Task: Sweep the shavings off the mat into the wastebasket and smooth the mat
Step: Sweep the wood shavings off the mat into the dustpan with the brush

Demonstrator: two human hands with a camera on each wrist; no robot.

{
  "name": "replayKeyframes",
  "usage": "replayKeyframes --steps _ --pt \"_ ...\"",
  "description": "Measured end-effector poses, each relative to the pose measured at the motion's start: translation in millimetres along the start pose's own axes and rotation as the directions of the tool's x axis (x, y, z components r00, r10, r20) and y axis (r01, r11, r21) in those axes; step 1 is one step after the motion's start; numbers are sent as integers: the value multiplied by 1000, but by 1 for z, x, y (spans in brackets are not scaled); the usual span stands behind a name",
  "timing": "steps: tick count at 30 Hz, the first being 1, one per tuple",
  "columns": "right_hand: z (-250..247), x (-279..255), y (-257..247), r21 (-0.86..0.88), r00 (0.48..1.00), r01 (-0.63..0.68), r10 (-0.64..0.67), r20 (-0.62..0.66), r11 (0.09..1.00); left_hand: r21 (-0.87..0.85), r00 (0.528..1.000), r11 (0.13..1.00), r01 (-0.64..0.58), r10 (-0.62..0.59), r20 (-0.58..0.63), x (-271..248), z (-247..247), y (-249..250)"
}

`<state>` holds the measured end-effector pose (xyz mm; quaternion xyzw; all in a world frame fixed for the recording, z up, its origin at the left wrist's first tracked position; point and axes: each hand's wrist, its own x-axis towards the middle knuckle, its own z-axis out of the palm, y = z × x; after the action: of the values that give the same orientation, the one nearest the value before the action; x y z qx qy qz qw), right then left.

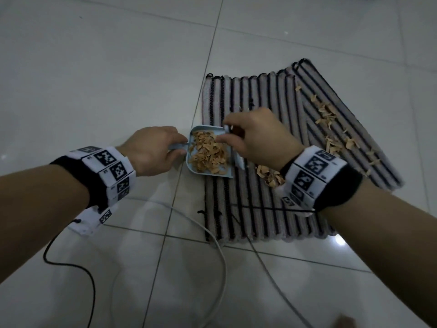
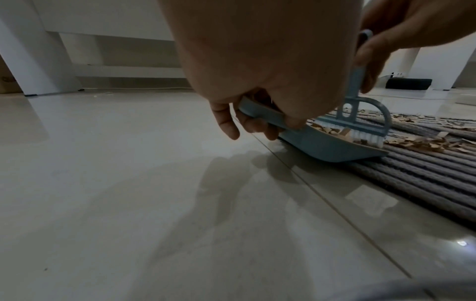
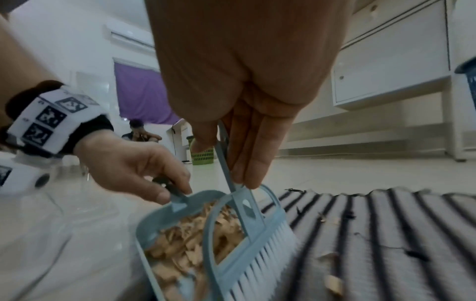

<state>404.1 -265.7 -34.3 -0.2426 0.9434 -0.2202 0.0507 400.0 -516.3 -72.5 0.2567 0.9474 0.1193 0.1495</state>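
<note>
Left hand point(image 1: 151, 150) pinches the dustpan point(image 1: 209, 152) by its short handle, fingers clamped on it, tilting the lip onto the left edge of the striped mat point(image 1: 260, 209) so sweepings can ride straight in; right hand point(image 1: 257, 136) has its fingers wrapped on the little brush point(image 3: 247, 240), bristles parked at the pan's mouth to fence the load; the pan is heaped with tan shavings point(image 1: 208, 155), more lie scattered along the mat's folded right side and near the right wrist; a green basket point(image 3: 203, 156) stands far off across the floor point(image 1: 94, 67)
</note>
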Motion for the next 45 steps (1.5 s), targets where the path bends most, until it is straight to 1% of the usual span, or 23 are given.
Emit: replayKeyframes --steps 2,5,7,9,11,13,15,17,20,22,25,28,30,32,33,38,40,42,45 --pt "0 8 -8 64 998 5 -1 -55 998 13 1000 1000 5 -4 -5 -1 1 -1" --pt "-15 8 -8 136 991 -51 67 -115 989 21 1000 1000 5 -5 -16 -1 4 -3" --pt "-30 3 2 152 979 -85 111 -171 985 19 1000 1000 0 0 -20 -1 6 -3" --pt "-43 -3 17 131 970 -109 134 -202 985 17 1000 1000 -9 9 -23 -2 7 -4" --pt "-46 -9 29 51 975 -124 131 -179 991 23 1000 1000 -13 14 -22 -4 8 -5" --pt "-38 -15 32 -6 988 -115 114 -106 993 33 1000 999 -20 20 -21 -4 7 -5" --pt "-22 -18 23 7 996 -74 74 -46 997 43 1000 999 -21 22 -21 -4 7 -5" --pt "-6 -16 12 41 999 -26 27 -23 999 46 1000 999 -18 19 -21 -3 7 -5" --pt "3 -8 0 92 999 9 -4 -54 996 45 999 999 -28 29 -16 -4 7 -6" --pt "-6 -5 -1 137 996 -9 21 -90 991 51 999 998 -29 29 -12 -5 7 -7" --pt "-26 -4 11 170 982 -58 88 -170 984 50 999 998 -29 30 -24 -7 5 -9" --pt "-43 -2 34 132 957 -76 110 -270 988 23 999 1000 -16 17 -42 -10 3 -12" --pt "-46 -1 45 45 960 -91 100 -261 995 -3 999 1000 -8 8 -41 -13 1 -13" --pt "-38 -3 48 -36 977 -90 82 -196 995 -21 999 1000 -4 3 -38 -16 -1 -13" --pt "-32 -3 46 -35 982 -79 72 -173 996 -27 999 1000 -3 2 -41 -17 -2 -13" --pt "1 4 15 69 991 -34 43 -127 997 -24 999 1000 2 -3 -42 -14 -6 -9" --pt "7 9 1 106 991 -22 36 -132 994 -17 999 1000 10 -11 -31 -14 -6 -9" --pt "6 12 -6 150 987 -26 49 -154 988 -8 1000 1000 22 -22 -19 -14 -5 -10" --pt "-13 14 -4 212 975 -57 100 -197 976 -4 1000 1000 27 -27 -13 -13 -5 -10"
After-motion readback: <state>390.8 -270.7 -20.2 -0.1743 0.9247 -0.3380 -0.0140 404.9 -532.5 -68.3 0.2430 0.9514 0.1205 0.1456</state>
